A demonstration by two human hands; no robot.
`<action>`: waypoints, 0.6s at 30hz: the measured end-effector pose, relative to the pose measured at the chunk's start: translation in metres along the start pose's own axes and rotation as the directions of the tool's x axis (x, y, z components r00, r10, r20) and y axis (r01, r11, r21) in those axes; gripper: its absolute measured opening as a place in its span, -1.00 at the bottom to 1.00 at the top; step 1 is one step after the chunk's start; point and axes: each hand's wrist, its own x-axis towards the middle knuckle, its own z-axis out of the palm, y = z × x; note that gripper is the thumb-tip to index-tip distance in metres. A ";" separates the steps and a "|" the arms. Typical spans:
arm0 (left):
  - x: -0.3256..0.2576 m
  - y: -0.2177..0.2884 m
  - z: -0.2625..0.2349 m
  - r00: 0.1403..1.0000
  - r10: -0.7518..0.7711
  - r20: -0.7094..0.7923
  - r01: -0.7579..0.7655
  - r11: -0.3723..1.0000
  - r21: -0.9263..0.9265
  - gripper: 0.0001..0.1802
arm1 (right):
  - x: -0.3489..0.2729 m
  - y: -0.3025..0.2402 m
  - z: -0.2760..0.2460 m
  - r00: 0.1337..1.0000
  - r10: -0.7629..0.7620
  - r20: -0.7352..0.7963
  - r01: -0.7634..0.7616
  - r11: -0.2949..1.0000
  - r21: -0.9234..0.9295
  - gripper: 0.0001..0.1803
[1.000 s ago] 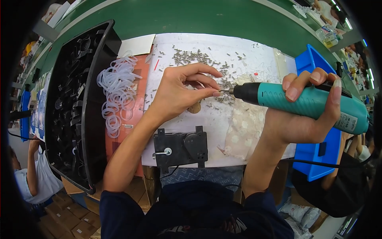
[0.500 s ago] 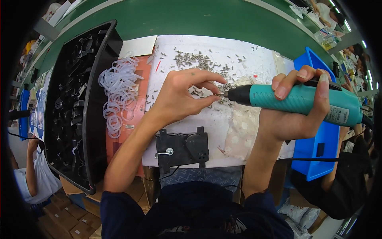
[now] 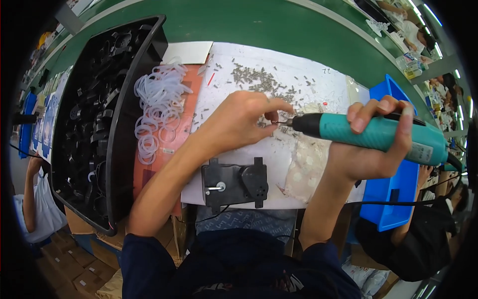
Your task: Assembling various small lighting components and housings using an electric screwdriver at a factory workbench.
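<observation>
Ridged, tapered teal power screwdriver (image 3: pixel 374 136)

"What colour is the driver (image 3: pixel 378 135) in your right hand (image 3: pixel 368 162)?"

"Teal, with a black nose; the tray (image 3: pixel 378 197) beside that forearm is bright blue"

"And around your left hand (image 3: pixel 244 117)?"

"Milky rings (image 3: pixel 162 92) to its left on a salmon mat (image 3: pixel 190 105), silver-grey screws (image 3: pixel 256 77) beyond it on a white sheet (image 3: pixel 333 84); nearer me, blue-grey cloth (image 3: pixel 249 222) patterned with pale lettering"

- Teal electric screwdriver (image 3: pixel 381 137): one
- Black mechanism box (image 3: pixel 233 181): one
- Large black bin (image 3: pixel 123 139): one
- Metal screws (image 3: pixel 255 76): dozens, exact number indistinct
- Translucent rings (image 3: pixel 160 89): dozens, overlapping
</observation>
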 end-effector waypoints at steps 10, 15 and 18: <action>-0.014 0.051 -0.066 0.976 0.119 -0.184 -0.134 0.988 -0.071 -0.76 | -0.026 -0.066 0.000 0.874 0.137 0.467 -0.205 0.974 0.099 -0.66; -0.011 0.065 -0.036 0.987 0.060 0.150 -0.037 0.988 -0.147 -0.75 | -0.051 -0.063 0.020 0.841 0.097 0.532 -0.160 0.984 0.073 -0.64; -0.001 0.054 -0.019 0.946 -0.025 0.323 0.050 0.996 -0.070 -0.65 | -0.057 -0.061 0.023 0.826 0.107 0.553 -0.127 0.992 -0.001 -0.65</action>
